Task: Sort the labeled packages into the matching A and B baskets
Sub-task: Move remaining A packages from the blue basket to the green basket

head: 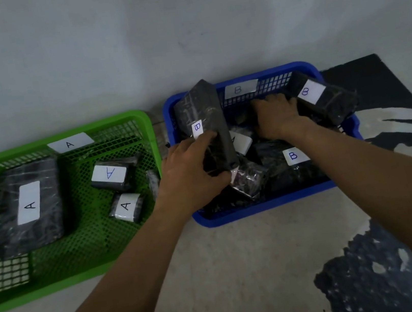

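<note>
Curling round a tall B-labelled package (206, 110), the left grip (190, 168) holds it tilted over the blue basket (273, 203). The right grip (276, 116) reaches among the packages inside, fingers bent, and I cannot tell whether it holds anything. A-labelled packages (29, 206) lie in the green basket (58, 287).

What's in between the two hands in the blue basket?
In the head view, a dark package with a white label lies between the left hand and the right hand, inside the blue basket. Its letter is mostly hidden.
</note>
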